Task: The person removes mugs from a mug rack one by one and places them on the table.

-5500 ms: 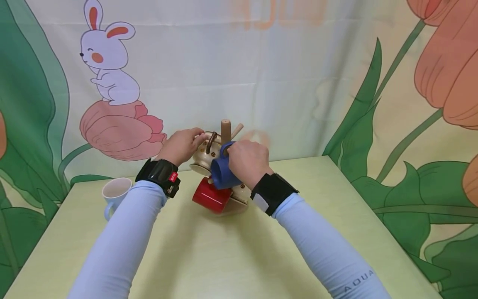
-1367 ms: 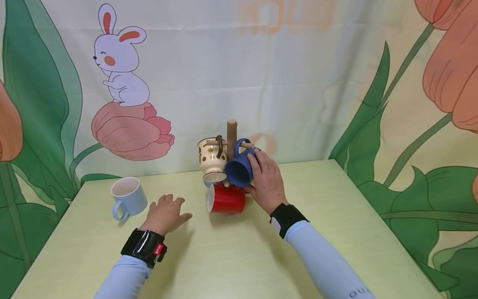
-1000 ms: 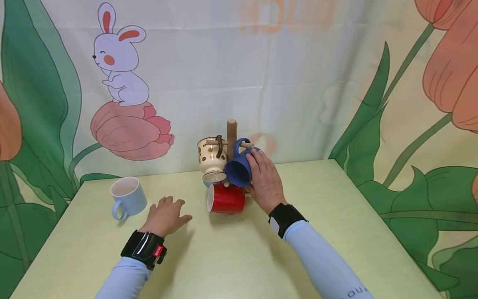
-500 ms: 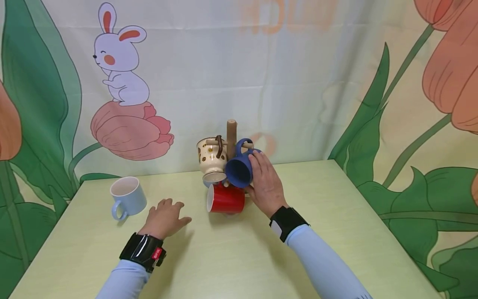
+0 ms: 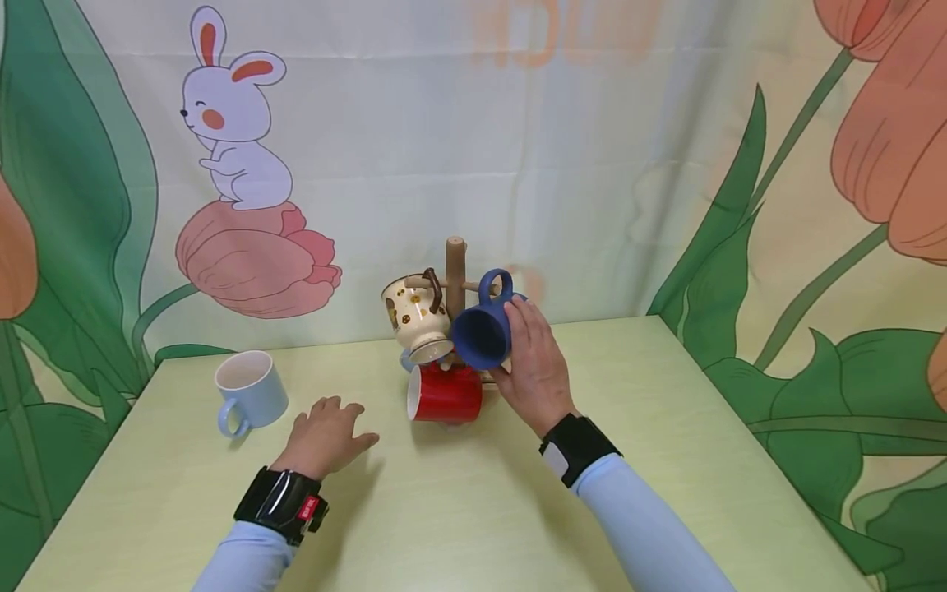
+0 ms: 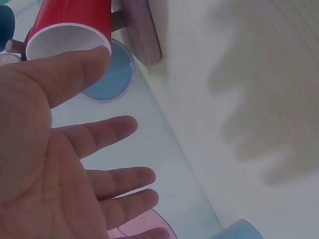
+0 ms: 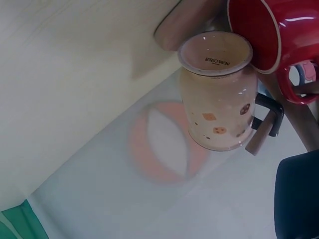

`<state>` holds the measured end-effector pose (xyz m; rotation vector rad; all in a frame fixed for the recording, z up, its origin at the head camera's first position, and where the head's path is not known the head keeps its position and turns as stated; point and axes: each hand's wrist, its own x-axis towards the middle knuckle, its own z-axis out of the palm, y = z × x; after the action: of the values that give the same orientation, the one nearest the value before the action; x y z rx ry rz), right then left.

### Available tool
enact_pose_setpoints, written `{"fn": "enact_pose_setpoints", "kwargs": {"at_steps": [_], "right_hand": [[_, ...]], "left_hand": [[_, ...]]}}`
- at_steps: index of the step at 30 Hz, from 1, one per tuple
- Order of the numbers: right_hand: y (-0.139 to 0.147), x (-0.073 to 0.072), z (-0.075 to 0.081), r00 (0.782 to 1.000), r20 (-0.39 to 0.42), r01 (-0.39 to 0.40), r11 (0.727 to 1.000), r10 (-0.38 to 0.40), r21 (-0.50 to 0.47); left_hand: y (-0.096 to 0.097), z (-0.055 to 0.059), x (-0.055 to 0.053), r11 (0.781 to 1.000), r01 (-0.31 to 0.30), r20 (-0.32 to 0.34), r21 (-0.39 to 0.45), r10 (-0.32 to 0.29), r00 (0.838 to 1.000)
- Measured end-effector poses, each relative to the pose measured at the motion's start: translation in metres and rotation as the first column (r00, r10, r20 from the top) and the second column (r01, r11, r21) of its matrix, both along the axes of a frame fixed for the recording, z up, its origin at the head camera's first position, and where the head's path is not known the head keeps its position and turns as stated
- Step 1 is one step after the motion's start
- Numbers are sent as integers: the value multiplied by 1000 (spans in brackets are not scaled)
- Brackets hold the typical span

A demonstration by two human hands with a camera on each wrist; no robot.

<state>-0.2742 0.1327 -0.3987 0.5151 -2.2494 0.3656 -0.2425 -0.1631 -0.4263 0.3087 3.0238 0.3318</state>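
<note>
My right hand holds a dark blue mug by its side, with its mouth toward me. Its handle stands at the tip of an upper peg of the wooden mug tree; I cannot tell whether the peg is still through it. A cream patterned mug hangs tilted from the left peg. Below lies a red mug on its side, hung from the tree. In the right wrist view, another cream mug hangs beside the red one. My left hand hovers over the table, fingers spread, touching nothing.
A light blue mug stands upright on the table at the left. Another light blue mug hangs behind the red one in the left wrist view. A printed curtain rises behind the table's back edge.
The right hand has shifted the blue mug slightly right along its peg, and the upper cream mug has tilted. Earlier the left hand was at the cream mug; it has since moved down and left.
</note>
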Motion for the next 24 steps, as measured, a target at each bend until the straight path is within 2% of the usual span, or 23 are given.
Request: {"fn": "enact_pose_setpoints", "kwargs": {"at_steps": [14,19,24], "right_hand": [[7,20,10,1000,-3,16,985,-17,-171],[12,27,13,1000,-9,23,968,-26,-251],[17,33,14,999,40,32,943,-20,-333]], "left_hand": [[-1,-1,4,1000,2,-12,27,-2,1000],[-1,-1,5,1000,7,-18,28,-6,1000],[-3,-3,5,999,22,-33,38,-21,999]]}}
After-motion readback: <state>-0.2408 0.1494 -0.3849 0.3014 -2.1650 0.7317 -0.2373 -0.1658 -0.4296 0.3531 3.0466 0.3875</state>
